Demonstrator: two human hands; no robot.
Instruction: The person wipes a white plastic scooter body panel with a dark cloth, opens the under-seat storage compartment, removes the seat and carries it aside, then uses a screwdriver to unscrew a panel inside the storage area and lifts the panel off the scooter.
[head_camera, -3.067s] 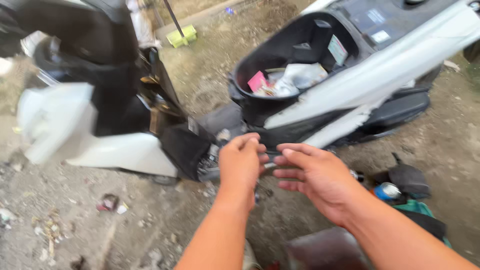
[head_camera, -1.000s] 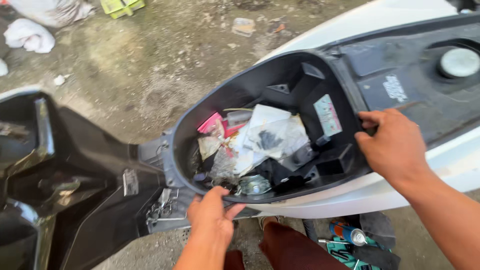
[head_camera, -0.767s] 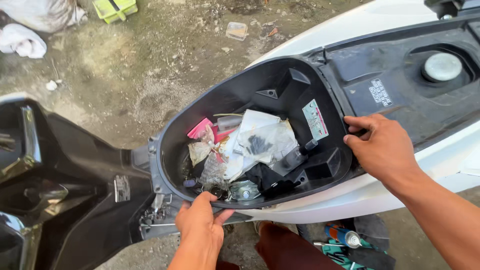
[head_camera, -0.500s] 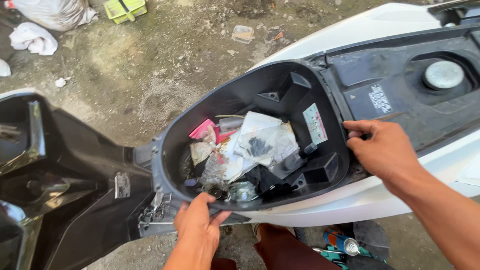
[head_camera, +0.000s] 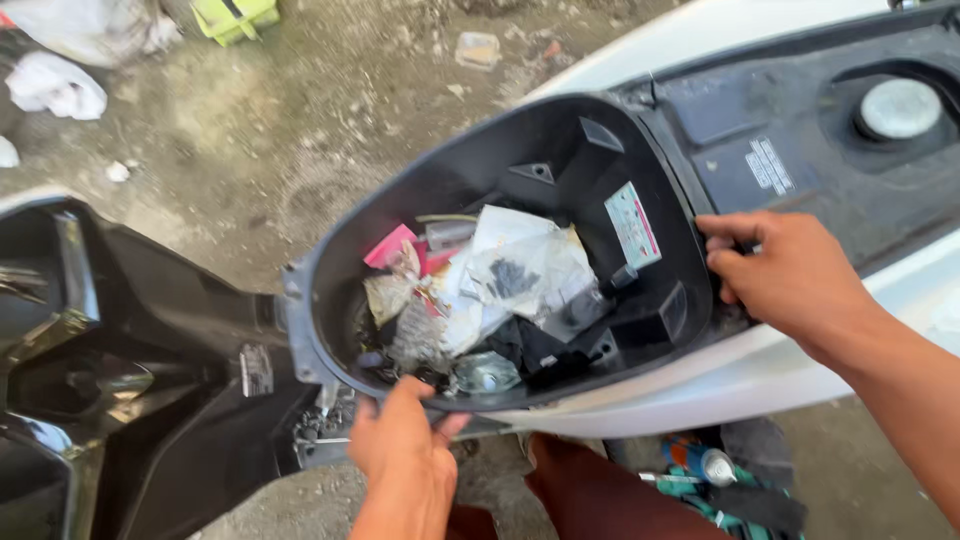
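My left hand (head_camera: 405, 455) grips the near rim of the black tub (head_camera: 330, 290), fingers curled over its edge. My right hand (head_camera: 790, 275) clamps its far-right rim beside the scooter's frame (head_camera: 800, 110). Crumpled bags (head_camera: 510, 275) and a pink packet (head_camera: 390, 245) lie inside the tub.

Two hands (head_camera: 405, 455) (head_camera: 785, 275), one storage tub (head_camera: 330, 300) (crammed), one fuel cap (head_camera: 898, 108), one green block (head_camera: 235, 15).

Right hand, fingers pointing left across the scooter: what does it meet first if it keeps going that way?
Probably the storage tub's rear rim, already at the right hand's fingertips; past that, the red-and-white sticker on its inner wall. Depth is unclear.
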